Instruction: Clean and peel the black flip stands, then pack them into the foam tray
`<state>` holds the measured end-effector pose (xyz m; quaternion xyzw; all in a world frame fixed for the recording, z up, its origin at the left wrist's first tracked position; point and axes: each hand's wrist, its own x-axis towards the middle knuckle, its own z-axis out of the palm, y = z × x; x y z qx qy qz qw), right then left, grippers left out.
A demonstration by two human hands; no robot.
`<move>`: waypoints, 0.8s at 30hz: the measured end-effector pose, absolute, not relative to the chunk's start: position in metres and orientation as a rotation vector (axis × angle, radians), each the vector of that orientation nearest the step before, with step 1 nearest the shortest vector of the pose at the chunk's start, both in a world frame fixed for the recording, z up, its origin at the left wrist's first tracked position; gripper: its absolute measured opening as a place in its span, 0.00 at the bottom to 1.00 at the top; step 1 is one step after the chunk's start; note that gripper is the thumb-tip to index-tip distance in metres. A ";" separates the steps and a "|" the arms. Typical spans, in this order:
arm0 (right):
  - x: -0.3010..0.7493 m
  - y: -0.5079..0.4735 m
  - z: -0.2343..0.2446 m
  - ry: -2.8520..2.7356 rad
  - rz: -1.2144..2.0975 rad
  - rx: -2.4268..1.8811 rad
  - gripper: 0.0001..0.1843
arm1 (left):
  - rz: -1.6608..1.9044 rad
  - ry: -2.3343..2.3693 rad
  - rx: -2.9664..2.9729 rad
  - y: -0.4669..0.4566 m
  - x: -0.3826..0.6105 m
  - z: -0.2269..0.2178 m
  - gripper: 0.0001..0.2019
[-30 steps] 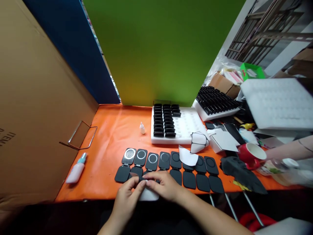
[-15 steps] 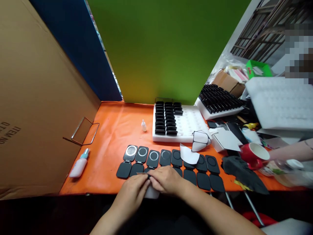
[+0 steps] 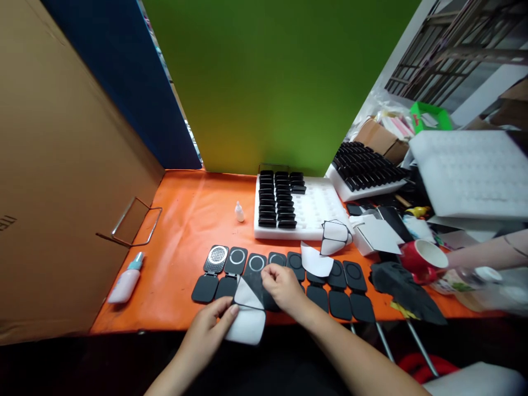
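At the near edge of the orange table (image 3: 173, 286), the left hand (image 3: 212, 323) pinches a thin, white, dark-edged sheet (image 3: 246, 324); the right hand (image 3: 284, 286), fingers closed, grips its dark corner. Probably light, bendy, creasable: hold by edges

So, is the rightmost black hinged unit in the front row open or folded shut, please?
Open: its ringed panel and plain panel lie end to end, neither covering the other.
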<state>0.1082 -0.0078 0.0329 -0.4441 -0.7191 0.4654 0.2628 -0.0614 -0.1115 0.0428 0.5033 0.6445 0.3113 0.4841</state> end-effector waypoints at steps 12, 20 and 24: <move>0.126 0.013 0.042 -1.318 1.370 -1.205 0.11 | 0.934 1.473 0.763 -0.129 -0.093 0.025 0.14; 0.120 -0.019 0.040 -1.722 1.074 -0.926 0.09 | 0.917 1.249 1.170 -0.122 -0.077 0.035 0.10; 0.107 -0.022 0.032 -1.443 1.557 -1.020 0.18 | 0.948 1.270 1.255 -0.121 -0.072 0.037 0.10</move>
